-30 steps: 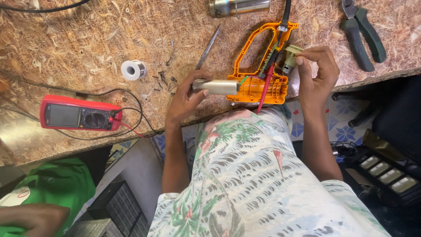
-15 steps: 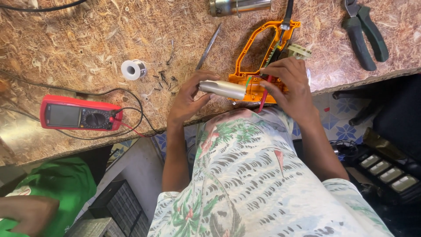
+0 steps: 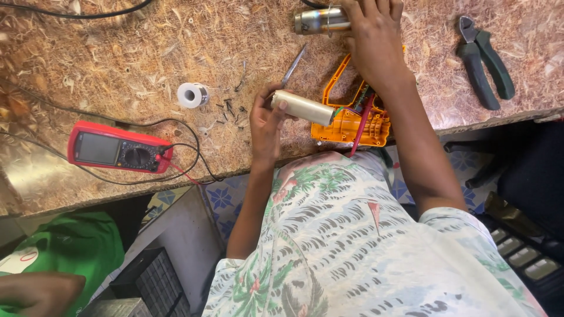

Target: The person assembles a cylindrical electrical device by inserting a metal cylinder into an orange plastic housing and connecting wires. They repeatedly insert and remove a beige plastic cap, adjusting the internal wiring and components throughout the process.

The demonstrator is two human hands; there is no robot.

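1. While the left hand (image 3: pixel 267 120) closes its fingers around the pale cylinder (image 3: pixel 304 107), that cylinder lies near the near edge of the workbench (image 3: pixel 117 53), its right end meeting the orange tool housing (image 3: pixel 351 120). It looks rigid, smooth and film-wrapped, so probably slippery; the best hold appears to be around its middle, clear of the thin wires at the right end.
2. Orange tool housing: an open plastic half-shell, right of the cylinder and touching it. Judged light and stiff, but the loop handle and exposed red leads look easy to strain; gripping the solid body seems safer.
3. The right hand (image 3: pixel 376 41) reaches to the far side and covers the right end of a metal cylinder (image 3: pixel 320 20); its fingers curl over the part, though whether they clamp it cannot be told. The part looks dense, hard and liable to roll.
4. Other items: a slim metal blade (image 3: pixel 294 66) just beyond the left hand; loose dark screws (image 3: pixel 232 108); a white roll (image 3: pixel 192 94); a red multimeter (image 3: pixel 117 149) at the left; green-handled cutters (image 3: pixel 484 61) at the far right.
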